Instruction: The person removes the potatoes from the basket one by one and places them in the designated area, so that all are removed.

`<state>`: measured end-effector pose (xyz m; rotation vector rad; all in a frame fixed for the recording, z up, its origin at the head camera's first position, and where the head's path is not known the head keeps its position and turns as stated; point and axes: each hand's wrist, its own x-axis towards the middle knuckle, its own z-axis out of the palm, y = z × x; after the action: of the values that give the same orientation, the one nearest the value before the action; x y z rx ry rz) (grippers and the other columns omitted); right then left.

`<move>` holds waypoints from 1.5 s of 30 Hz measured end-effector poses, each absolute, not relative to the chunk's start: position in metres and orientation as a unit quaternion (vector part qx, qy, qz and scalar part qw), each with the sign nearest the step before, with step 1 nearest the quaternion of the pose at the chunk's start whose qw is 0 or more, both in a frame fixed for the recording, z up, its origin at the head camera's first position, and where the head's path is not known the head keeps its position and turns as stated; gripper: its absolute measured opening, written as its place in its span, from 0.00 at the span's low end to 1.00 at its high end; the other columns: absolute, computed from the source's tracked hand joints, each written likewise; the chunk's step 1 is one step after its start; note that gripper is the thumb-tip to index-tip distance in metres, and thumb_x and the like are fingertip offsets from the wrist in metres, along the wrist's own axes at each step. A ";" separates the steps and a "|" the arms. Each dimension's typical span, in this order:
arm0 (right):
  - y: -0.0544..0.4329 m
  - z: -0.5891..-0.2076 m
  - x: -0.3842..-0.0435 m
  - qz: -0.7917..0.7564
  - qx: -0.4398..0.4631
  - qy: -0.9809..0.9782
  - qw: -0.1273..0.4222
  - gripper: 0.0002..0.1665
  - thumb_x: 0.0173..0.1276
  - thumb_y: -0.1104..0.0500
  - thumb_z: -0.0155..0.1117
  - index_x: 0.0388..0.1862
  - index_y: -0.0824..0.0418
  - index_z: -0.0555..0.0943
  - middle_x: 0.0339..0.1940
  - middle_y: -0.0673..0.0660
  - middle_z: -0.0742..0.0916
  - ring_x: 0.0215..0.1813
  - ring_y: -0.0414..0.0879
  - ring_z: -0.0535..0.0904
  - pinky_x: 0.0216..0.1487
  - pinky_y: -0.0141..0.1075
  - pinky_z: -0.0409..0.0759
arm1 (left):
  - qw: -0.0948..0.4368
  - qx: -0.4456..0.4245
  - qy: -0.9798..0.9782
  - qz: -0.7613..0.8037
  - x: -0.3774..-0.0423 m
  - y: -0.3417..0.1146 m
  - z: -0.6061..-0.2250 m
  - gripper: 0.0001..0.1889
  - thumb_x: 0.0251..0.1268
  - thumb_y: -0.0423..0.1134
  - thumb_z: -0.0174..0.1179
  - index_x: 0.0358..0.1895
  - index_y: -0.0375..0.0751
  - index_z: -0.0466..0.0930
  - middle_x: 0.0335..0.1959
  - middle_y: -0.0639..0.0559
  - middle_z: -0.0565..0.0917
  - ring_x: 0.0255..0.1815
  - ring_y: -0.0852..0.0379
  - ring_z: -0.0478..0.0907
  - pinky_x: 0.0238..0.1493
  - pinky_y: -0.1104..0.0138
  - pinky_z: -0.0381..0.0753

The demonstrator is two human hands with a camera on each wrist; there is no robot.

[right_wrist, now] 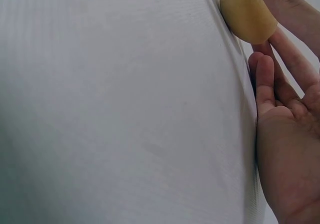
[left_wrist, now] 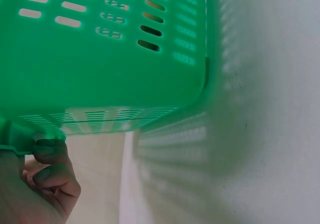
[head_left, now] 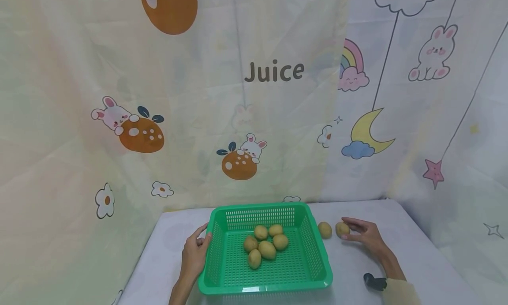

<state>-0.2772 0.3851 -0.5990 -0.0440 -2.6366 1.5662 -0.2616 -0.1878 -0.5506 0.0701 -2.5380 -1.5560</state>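
Head view showed the left hand (head_left: 194,255) gripping the green basket (head_left: 263,290) while the right hand (head_left: 369,237) pinched a potato (head_left: 341,229).

A white-covered table (head_left: 162,252) lies beneath the left hand (head_left: 194,254) and right hand (head_left: 367,235). A printed curtain (head_left: 198,84) hangs beyond both; its pink star (head_left: 433,171) appears rightward of the right hand.

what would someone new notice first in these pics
Probably the bright green basket, central on the white table, with six potatoes inside and the left hand gripping its left rim. To its right, the right hand pinches a potato beside another loose one. Behind, the dark word "Juice" stands out on the printed curtain.
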 end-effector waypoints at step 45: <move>0.301 -0.502 -0.266 0.470 0.183 -0.856 0.115 0.31 0.62 0.58 0.87 0.64 0.58 0.89 0.57 0.57 0.94 0.51 0.36 0.91 0.55 0.34 0.87 | 0.073 0.032 -0.848 -0.523 -0.258 -0.186 -0.546 0.26 0.88 0.47 0.57 0.79 0.41 0.74 0.20 0.52 0.84 0.16 0.57 0.79 0.19 0.67 0.77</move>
<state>-0.2661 0.3011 -0.5016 0.5359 -2.5083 1.3778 -0.2583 -0.1862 -0.5463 0.0950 -2.5476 -1.5709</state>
